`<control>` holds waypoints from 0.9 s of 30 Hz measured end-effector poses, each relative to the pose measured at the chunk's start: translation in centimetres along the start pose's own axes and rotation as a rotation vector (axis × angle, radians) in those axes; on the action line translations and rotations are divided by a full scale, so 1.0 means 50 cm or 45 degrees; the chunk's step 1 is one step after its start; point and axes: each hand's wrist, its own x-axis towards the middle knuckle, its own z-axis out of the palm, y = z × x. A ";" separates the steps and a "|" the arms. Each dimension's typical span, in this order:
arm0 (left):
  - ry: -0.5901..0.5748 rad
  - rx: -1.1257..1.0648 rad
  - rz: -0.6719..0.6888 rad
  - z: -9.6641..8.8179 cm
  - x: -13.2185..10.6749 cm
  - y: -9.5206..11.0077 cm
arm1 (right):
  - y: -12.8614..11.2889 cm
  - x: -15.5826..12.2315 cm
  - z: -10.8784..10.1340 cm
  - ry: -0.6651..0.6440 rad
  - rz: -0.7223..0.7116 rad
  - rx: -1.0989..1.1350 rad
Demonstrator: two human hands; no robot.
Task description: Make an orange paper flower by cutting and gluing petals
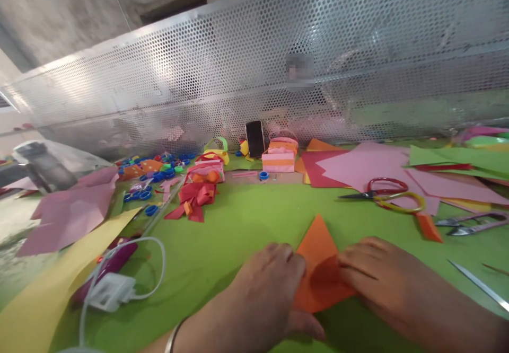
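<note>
A folded sheet of orange paper (318,255) lies on the green table top (246,226) with one corner pointing away from me. My left hand (266,284) rests on its left edge, fingers curled and pressed down onto the paper. My right hand (377,276) lies flat on the right side, fingers stretched toward the fold in the middle. Both hands press the paper against the table; neither lifts it.
Red and yellow scissors (382,191) lie on pink sheets (369,170) at the right, another pair (473,224) beyond. A phone (255,138) leans against the perforated metal screen (278,61). Paper baskets (279,157), red scraps (194,199), blue rings, a yellow sheet (47,289) and a charger with cable (111,289) sit left.
</note>
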 end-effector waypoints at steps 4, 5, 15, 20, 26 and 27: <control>0.001 0.239 0.101 0.012 0.002 0.006 | -0.007 -0.001 -0.006 -0.175 0.129 0.145; -0.007 0.293 0.127 0.016 0.004 0.006 | -0.009 -0.001 -0.008 -0.208 0.171 0.186; 0.021 0.192 -0.134 0.018 0.031 0.001 | -0.009 0.019 0.005 -0.283 0.528 0.462; 0.018 0.066 -0.224 0.005 0.034 0.010 | -0.012 0.026 0.001 -0.276 0.561 0.431; 0.047 -0.037 -0.300 0.012 0.040 0.004 | -0.012 0.024 0.007 -0.293 0.562 0.397; 0.050 -0.060 -0.304 0.012 0.041 0.002 | -0.011 0.023 0.010 -0.299 0.561 0.392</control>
